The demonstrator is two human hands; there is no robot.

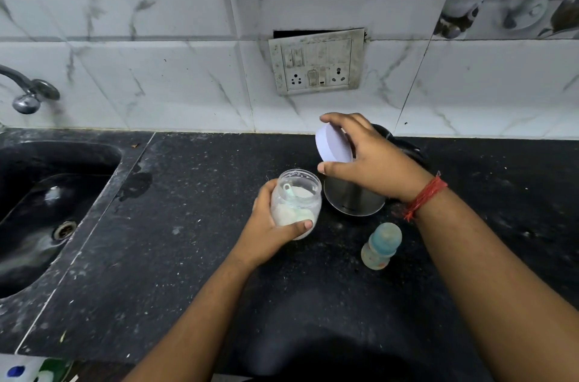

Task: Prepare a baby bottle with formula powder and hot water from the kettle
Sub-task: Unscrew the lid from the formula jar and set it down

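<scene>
Currently, left hand (266,225) fingers wrap the open formula jar (296,203), scoop (289,192) inside. Right hand (369,159) fingertips pinch the white lid (333,145) above the steel kettle (354,198). Capped baby bottle (380,245) stands on the counter (188,240) nearby.

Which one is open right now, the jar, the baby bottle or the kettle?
The jar in the left hand. Its white lid is off, held by the right hand. The baby bottle remains capped; the kettle's top is hidden.

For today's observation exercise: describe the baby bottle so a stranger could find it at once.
Start at the black counter right of the sink. Just in front of the steel kettle stands the baby bottle, untouched. It alone has a blue domed cap.
</scene>
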